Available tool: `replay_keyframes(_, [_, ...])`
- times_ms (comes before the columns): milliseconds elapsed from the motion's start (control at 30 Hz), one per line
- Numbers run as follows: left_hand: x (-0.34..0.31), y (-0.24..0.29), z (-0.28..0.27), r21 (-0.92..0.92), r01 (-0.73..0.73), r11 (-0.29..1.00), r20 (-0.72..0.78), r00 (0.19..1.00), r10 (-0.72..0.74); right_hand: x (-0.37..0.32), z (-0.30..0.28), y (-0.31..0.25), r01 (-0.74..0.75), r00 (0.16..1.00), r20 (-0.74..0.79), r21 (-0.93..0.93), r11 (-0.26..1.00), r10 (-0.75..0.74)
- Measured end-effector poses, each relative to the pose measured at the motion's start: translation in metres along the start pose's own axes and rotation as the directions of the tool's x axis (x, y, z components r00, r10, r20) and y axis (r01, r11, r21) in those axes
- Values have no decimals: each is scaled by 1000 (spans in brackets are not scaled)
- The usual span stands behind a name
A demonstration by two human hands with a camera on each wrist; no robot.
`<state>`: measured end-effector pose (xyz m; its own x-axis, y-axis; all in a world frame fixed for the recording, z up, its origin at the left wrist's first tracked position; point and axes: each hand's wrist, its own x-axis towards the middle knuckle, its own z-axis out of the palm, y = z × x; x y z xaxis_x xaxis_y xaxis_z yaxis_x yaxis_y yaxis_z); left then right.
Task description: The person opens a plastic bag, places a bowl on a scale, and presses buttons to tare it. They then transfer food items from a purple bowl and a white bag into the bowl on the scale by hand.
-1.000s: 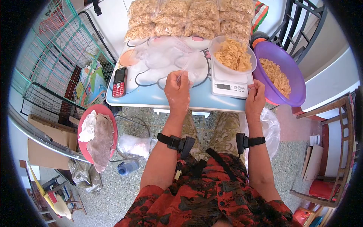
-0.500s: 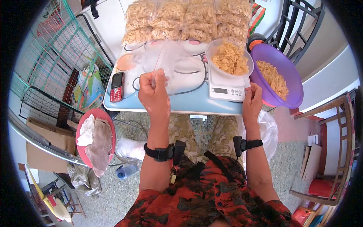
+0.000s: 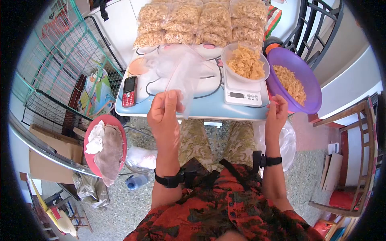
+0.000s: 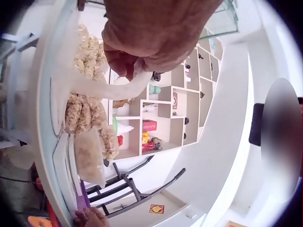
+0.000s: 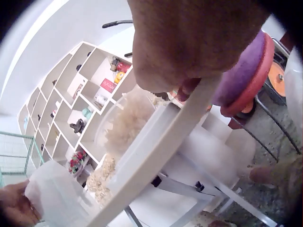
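Observation:
Thumb and fingers of my left hand (image 3: 164,114) pinch a clear plastic bag (image 3: 187,82), which hangs limp above the table's front half. More clear plastic lies flat behind it. My right hand (image 3: 276,109) is at the table's front right corner, fingers loosely curled with nothing visible in them. Just left of it is a white digital scale (image 3: 245,99). On the scale stands a translucent bowl (image 3: 263,75) of yellowish dried flakes (image 3: 246,62). In the left wrist view, a strip of the bag (image 4: 111,90) trails from the fingers.
Filled bags of flakes (image 3: 187,24) are stacked along the table's back. A purple basin (image 3: 314,90) of flakes stands off the right edge. A red mobile phone (image 3: 129,96) lies on the left. A wire cage (image 3: 60,52) and a pink stool (image 3: 89,158) with cloths stand further left.
My left hand has moved left and toward my body, drawing the plastic bag along. My right hand has come away from the scale's side, slightly right and nearer me.

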<state>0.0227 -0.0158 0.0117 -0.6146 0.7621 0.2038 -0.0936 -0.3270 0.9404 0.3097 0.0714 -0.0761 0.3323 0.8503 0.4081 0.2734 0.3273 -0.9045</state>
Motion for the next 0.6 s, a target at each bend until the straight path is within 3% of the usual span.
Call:
replay_keyframes(233, [-24, 28, -9, -48, 44, 998, 260, 965, -30, -33, -2, -88, -39, 944, 330, 146, 988, -12])
replay_keyframes(433, [-39, 38, -2, -41, 82, 996, 552, 832, -46, -26, 9, -132, 54, 848, 465, 402, 914, -254])
replay_keyframes(533, [-40, 34, 2, -77, 65, 995, 615, 789, -4, -30, -1, -132, -151, 700, 697, 356, 922, -154])
replay_keyframes(600, [-40, 32, 4, -76, 49, 996, 635, 773, 10, -37, -5, -138, -245, 684, 722, 359, 900, -102])
